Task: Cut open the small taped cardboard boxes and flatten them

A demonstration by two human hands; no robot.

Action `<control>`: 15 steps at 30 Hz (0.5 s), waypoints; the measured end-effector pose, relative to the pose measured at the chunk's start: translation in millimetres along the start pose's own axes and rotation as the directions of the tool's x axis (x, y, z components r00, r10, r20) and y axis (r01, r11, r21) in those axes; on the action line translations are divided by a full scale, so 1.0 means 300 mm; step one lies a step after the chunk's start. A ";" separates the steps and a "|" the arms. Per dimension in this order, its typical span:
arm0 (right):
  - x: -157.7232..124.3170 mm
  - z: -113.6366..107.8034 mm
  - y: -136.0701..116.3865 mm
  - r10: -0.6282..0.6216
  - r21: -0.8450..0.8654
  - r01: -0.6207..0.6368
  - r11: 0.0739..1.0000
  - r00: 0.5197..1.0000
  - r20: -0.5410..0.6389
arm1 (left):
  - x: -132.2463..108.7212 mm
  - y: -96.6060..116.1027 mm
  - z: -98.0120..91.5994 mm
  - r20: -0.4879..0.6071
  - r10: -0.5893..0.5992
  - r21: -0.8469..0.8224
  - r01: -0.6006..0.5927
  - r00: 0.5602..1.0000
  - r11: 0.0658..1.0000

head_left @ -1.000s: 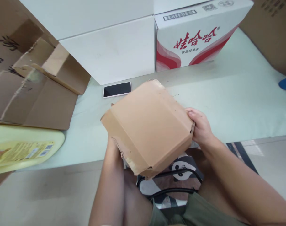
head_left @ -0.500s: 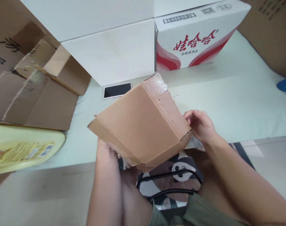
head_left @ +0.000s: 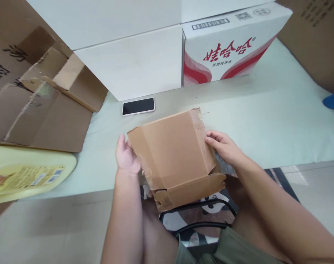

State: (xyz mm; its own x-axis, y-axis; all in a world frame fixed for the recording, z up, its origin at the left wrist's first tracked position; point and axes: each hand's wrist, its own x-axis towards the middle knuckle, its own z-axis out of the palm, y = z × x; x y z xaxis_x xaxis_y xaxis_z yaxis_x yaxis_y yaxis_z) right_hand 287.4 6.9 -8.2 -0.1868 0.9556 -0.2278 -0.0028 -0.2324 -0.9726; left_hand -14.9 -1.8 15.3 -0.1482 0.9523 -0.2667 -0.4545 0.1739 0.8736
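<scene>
A small brown cardboard box (head_left: 175,148), with torn, ragged flap edges, is tilted in front of me over the front edge of the table. At its right side my right hand (head_left: 223,146) pinches the torn flap between thumb and fingers. My left hand (head_left: 127,156), slightly blurred, is beside the left flap with its fingers apart and pointing up. Part of that hand is hidden behind the cardboard. The box's near flap folds down above my lap.
A phone (head_left: 138,106) lies on the pale green tabletop (head_left: 268,121). Behind it stand white cartons (head_left: 134,69) and a red-and-white water carton (head_left: 224,55). Larger brown boxes (head_left: 54,117) and a yellow container (head_left: 32,172) are at left. A panda-print stool (head_left: 189,220) is below.
The cardboard box has turned and come down toward me, uncovering the whole phone. My left hand has moved up from beneath to its left side. My right hand has shifted slightly left.
</scene>
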 end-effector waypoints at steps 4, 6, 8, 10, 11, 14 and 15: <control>0.004 0.011 0.005 -0.053 -0.014 0.052 0.999 0.993 -0.110 | 0.001 -0.012 0.000 0.005 0.024 0.054 -0.024 1.000 0.998; 0.004 0.011 0.007 -0.078 -0.057 0.069 0.996 0.984 -0.159 | 0.005 -0.025 0.009 -0.027 0.024 0.148 -0.020 0.999 0.989; 0.005 0.005 0.008 -0.099 -0.068 0.087 0.994 0.977 -0.190 | 0.009 -0.035 0.016 -0.052 0.028 0.210 -0.016 0.998 0.978; 0.008 -0.004 0.009 -0.138 -0.016 0.137 0.990 0.971 -0.193 | 0.012 -0.039 0.019 -0.040 0.032 0.214 -0.023 0.999 0.977; 0.009 -0.008 0.010 -0.164 0.020 0.171 0.985 0.968 -0.190 | 0.012 -0.038 0.019 -0.025 0.030 0.206 -0.024 0.999 0.978; 0.011 -0.010 0.016 -0.217 0.080 0.235 0.969 0.959 -0.183 | 0.006 -0.031 0.021 0.019 -0.001 0.196 -0.002 1.000 0.981; 0.010 -0.007 0.020 -0.204 0.096 0.222 0.970 0.964 -0.172 | 0.004 -0.029 0.024 0.026 -0.014 0.197 0.008 1.000 0.980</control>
State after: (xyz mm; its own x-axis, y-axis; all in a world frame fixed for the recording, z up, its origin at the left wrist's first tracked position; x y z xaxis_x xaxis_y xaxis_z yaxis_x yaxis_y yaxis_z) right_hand 288.9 8.8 -14.8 -0.0104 0.9995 -0.0293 -0.1383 -0.0304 -0.9899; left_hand -4.8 -0.4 10.1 -0.1193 0.9560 -0.2680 -0.2737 0.2278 0.9345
